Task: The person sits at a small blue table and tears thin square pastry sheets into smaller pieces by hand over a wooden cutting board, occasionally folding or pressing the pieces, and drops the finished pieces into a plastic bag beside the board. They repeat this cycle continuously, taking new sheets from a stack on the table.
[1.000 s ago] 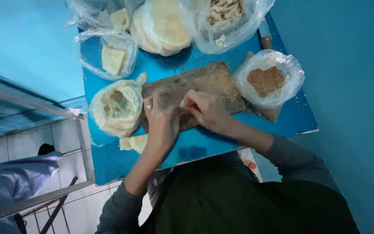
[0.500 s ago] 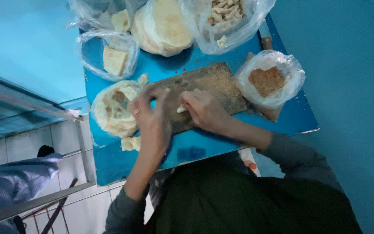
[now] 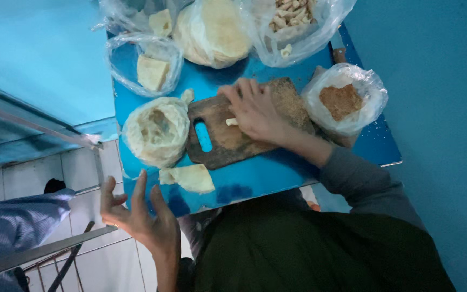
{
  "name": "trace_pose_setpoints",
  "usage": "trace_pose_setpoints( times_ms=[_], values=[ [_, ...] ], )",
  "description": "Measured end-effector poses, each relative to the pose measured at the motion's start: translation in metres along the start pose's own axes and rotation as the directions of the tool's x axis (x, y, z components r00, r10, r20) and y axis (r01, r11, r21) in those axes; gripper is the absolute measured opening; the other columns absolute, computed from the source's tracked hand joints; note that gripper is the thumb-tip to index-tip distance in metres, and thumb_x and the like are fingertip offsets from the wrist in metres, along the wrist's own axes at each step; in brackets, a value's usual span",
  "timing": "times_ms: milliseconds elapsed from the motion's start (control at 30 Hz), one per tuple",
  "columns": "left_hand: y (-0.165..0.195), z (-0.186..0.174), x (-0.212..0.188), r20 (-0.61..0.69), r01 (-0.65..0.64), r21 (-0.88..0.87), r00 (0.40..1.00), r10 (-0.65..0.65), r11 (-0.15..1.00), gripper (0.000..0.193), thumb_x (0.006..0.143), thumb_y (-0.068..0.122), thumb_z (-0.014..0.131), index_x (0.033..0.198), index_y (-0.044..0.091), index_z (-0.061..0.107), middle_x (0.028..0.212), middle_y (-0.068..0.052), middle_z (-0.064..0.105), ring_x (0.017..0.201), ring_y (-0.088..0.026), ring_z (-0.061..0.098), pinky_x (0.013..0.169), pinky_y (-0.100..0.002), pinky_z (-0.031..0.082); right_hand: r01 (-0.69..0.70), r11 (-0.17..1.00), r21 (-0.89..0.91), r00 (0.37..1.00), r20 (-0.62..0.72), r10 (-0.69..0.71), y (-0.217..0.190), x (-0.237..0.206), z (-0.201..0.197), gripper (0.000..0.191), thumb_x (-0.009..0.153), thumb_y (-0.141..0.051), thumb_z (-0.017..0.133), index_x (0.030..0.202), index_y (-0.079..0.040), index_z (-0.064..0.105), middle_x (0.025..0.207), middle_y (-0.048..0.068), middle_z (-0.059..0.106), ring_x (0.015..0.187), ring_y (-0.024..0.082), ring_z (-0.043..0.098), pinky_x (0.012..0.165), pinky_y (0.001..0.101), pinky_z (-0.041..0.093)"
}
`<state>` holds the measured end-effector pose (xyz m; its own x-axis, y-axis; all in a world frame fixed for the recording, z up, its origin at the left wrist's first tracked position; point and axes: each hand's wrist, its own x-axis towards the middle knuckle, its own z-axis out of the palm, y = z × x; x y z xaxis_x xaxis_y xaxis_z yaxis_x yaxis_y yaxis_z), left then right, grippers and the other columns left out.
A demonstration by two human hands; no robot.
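Right hand (image 3: pixel 255 111) flat, fingers spread, pressing dough piece (image 3: pixel 232 122) on cutting board (image 3: pixel 228 141); left hand (image 3: pixel 136 213) open, empty; board may slide off the surface (image 3: pixel 277 176)

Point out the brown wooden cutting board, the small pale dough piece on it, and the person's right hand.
Brown wooden cutting board (image 3: pixel 220 151): head view, bare surface below the handle slot.
Small pale dough piece (image 3: pixel 232 122): head view, its middle.
Right hand (image 3: pixel 255 111): head view, back of the hand.

The cutting board (image 3: pixel 233 135) is worn, matt brown wood with a rough, scuffed face. The table (image 3: pixel 260 181) beneath is smooth, glossy blue. The far bags (image 3: pixel 141 67) are thin, clear, crinkled plastic. Left, the rail (image 3: pixel 33 253) looks like dull metal.
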<state>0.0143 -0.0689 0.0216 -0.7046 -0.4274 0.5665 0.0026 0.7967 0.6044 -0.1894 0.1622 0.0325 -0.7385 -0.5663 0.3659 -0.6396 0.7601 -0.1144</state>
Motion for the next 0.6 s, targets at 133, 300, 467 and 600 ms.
trace_pose_setpoints(
  times_ms=[133, 300, 467, 600],
  values=[
    [-0.007, 0.000, -0.008, -0.016, 0.046, -0.028, 0.999, -0.047, 0.999, 0.042, 0.095, -0.004, 0.076, 0.134, 0.012, 0.072, 0.158, -0.020, 0.041, 0.122, -0.033, 0.042, 0.108, -0.045, 0.038, 0.076, 0.913, 0.402, 0.996, -0.067, -0.054, 0.024, 0.009, -0.035, 0.038, 0.108, -0.019, 0.067, 0.141, -0.015, 0.050, 0.122, 0.013, 0.059, 0.113, 0.030, 0.059, 0.095, 0.0456, 0.048],
    [-0.006, 0.001, -0.009, 0.002, -0.003, 0.002, 1.000, 0.003, 1.000, 0.035, 0.092, 0.005, 0.080, 0.126, 0.012, 0.074, 0.152, -0.019, 0.047, 0.124, -0.034, 0.044, 0.106, -0.048, 0.036, 0.096, 0.961, 0.260, 0.987, 0.098, -0.125, 0.009, -0.012, -0.037, 0.050, 0.090, -0.024, 0.072, 0.137, -0.015, 0.057, 0.097, 0.012, 0.069, 0.092, 0.032, 0.068, 0.079, 0.0444, 0.052],
    [0.008, 0.018, -0.008, 0.194, -0.110, 0.010, 0.975, 0.106, 0.994, 0.032, 0.085, 0.008, 0.080, 0.117, 0.009, 0.076, 0.147, -0.021, 0.049, 0.125, -0.041, 0.042, 0.104, -0.049, 0.037, 0.148, 0.967, 0.210, 0.989, -0.018, -0.147, -0.006, -0.027, -0.038, 0.041, 0.098, -0.014, 0.066, 0.138, -0.012, 0.061, 0.105, 0.010, 0.071, 0.100, 0.032, 0.069, 0.088, 0.0447, 0.054],
    [0.011, 0.018, -0.008, 0.281, -0.152, 0.040, 0.950, 0.135, 0.988, 0.030, 0.091, 0.009, 0.077, 0.120, 0.006, 0.072, 0.150, -0.022, 0.045, 0.125, -0.044, 0.040, 0.108, -0.052, 0.036, 0.189, 0.940, 0.286, 0.968, -0.215, -0.129, 0.039, -0.027, -0.092, 0.033, 0.098, -0.009, 0.061, 0.131, -0.007, 0.059, 0.113, 0.015, 0.068, 0.102, 0.031, 0.067, 0.087, 0.0459, 0.053]
  ],
)
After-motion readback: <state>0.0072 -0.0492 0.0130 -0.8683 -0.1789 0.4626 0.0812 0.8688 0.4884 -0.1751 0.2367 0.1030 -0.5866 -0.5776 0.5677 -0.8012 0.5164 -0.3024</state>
